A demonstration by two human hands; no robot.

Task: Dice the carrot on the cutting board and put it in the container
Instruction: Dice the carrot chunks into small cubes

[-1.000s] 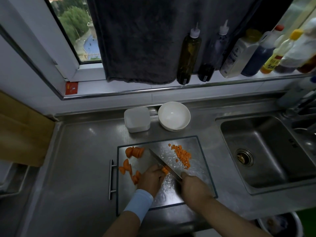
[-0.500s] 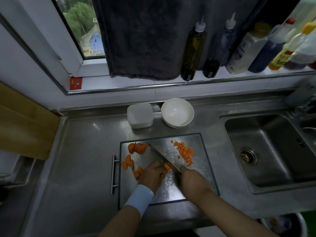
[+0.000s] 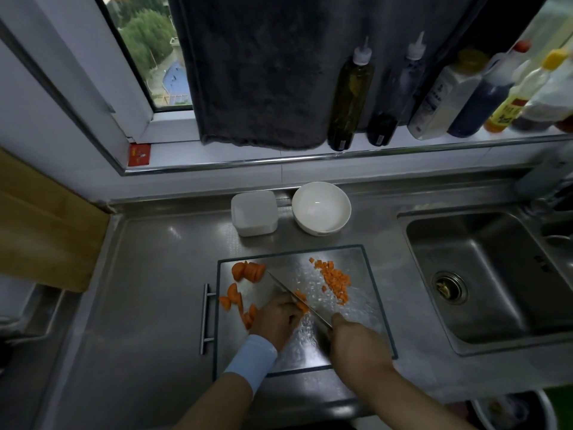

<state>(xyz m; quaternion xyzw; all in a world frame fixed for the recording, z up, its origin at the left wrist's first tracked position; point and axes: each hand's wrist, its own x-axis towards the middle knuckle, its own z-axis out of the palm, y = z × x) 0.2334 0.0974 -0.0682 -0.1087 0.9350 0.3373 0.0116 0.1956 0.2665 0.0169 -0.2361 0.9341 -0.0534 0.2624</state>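
A steel cutting board lies on the counter. Several carrot slices sit at its left side, and a pile of diced carrot lies at its right. My left hand curls over carrot strips in the middle and holds them down. My right hand grips the handle of a knife, whose blade rests against the strips beside my left fingers. A white square container and a white bowl stand behind the board, both without carrot.
A steel sink lies to the right of the board. Several bottles stand on the window sill under a hanging dark towel. A wooden board leans at the left. A bin shows at the bottom right.
The knife has gone on cutting at the strips under my left hand, blade up then down again. The camera has tilted slightly. The carrot piles have not moved.
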